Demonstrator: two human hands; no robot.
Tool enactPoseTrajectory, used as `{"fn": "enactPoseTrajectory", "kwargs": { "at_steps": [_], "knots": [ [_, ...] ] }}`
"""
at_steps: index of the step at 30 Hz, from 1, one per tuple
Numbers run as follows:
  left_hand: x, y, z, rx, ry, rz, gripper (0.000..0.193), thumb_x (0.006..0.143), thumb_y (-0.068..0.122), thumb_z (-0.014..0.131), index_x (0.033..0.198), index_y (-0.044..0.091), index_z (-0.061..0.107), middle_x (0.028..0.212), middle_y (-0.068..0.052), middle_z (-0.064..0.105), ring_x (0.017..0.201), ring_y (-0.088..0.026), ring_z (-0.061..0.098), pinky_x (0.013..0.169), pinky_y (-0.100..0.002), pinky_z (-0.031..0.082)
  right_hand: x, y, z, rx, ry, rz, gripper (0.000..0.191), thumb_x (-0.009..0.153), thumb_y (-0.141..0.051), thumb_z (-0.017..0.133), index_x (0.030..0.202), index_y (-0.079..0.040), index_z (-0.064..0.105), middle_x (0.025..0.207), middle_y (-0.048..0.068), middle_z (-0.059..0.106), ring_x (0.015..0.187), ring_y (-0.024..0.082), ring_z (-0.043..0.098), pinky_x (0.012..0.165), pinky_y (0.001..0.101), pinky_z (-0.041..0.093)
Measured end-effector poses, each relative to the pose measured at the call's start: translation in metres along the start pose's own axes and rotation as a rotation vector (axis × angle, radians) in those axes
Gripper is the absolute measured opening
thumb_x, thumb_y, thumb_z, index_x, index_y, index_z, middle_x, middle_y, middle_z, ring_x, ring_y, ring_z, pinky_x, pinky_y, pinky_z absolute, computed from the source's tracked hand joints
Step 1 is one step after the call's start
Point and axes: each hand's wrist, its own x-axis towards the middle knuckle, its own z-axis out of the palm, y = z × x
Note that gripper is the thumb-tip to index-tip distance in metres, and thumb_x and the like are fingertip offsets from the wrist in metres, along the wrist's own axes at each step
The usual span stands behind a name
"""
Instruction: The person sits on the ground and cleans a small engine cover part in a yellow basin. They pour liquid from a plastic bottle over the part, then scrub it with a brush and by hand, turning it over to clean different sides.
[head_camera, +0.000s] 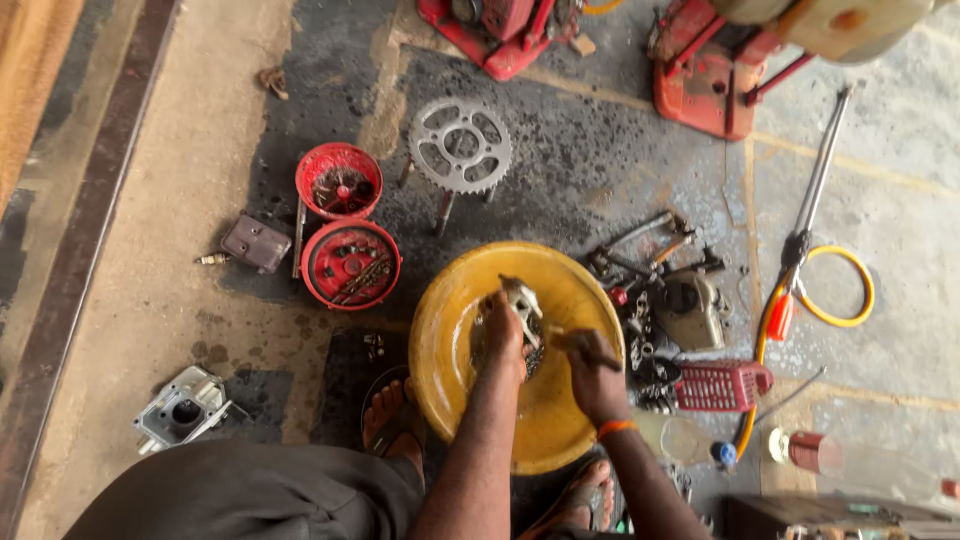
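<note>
The fingers of the left hand (503, 330) are closed around a small grey metal engine part (523, 300), holding it upright over the middle of a wide round yellow plastic basin (450, 350) that sits on the stained concrete floor (150, 300). The left forearm runs straight up from the bottom edge, wrist slightly bent inward. The fingers of the right hand (595, 372) are curled shut on a thin brush-like tool (560, 337) whose tip points at the metal part; what kind of tool it is cannot be told. An orange band (615, 428) circles the right wrist. Both hands hang above the basin, close together. Left of the basin stand two round red metal covers (345, 225) with small parts inside, and beyond them a toothed steel sprocket (460, 145). Right of the basin lies a heap of dark loose parts (660, 290) and a red slotted plastic grille (722, 385).
</note>
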Motion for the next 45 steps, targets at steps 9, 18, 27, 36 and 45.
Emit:
{"fn": "enactPoseTrajectory", "kwargs": {
  "at_steps": [9,18,27,36,45],
  "knots": [
    [-0.001,0.006,-0.017,-0.36,-0.285,-0.06,0.062,0.097,0.067,0.038,0.108,0.011,0.062,0.084,-0.007,0.064,0.076,-0.024,0.065,0.081,-0.047,0.057,-0.015,-0.017,0.045,0.23,-0.071,0.699,0.033,0.091,-0.033,0.071,0.113,-0.008,0.073,0.104,0.015,0.08,0.1,0.028,0.08,0.086,0.0366,0.06],
    [-0.002,0.009,-0.01,-0.424,-0.243,0.073,0.039,0.101,0.055,0.057,0.108,0.017,0.061,0.088,0.001,0.063,0.071,-0.015,0.057,0.071,-0.037,0.047,0.012,-0.018,-0.034,0.606,-0.052,0.616,0.032,0.094,-0.015,0.065,0.125,-0.006,0.069,0.111,0.007,0.075,0.095,0.012,0.072,0.078,0.0295,0.061],
    [-0.022,-0.011,0.018,-0.001,-0.242,-0.02,0.05,0.102,0.061,0.029,0.125,0.025,0.056,0.118,-0.003,0.065,0.11,-0.017,0.062,0.091,-0.041,0.051,0.03,-0.105,-0.055,0.264,0.133,0.306,0.029,0.096,-0.016,0.069,0.123,-0.006,0.069,0.106,0.012,0.075,0.089,0.017,0.077,0.076,0.0302,0.06],
    [-0.02,-0.011,0.02,-0.166,-0.31,0.346,0.049,0.108,0.051,0.044,0.125,0.008,0.058,0.113,-0.012,0.06,0.106,-0.025,0.059,0.095,-0.042,0.049,0.011,-0.112,-0.056,0.257,0.113,0.258,0.027,0.095,-0.017,0.069,0.12,-0.008,0.07,0.111,0.013,0.076,0.097,0.023,0.078,0.077,0.0319,0.061],
    [-0.037,-0.023,0.017,-0.273,-0.409,0.109,0.059,0.11,0.054,0.035,0.137,0.006,0.056,0.125,-0.015,0.061,0.115,-0.025,0.059,0.102,-0.04,0.045,0.008,-0.113,-0.058,0.207,0.142,0.344,0.03,0.092,-0.016,0.069,0.121,-0.006,0.071,0.105,0.013,0.078,0.093,0.022,0.078,0.075,0.0313,0.06]
  ]
}}
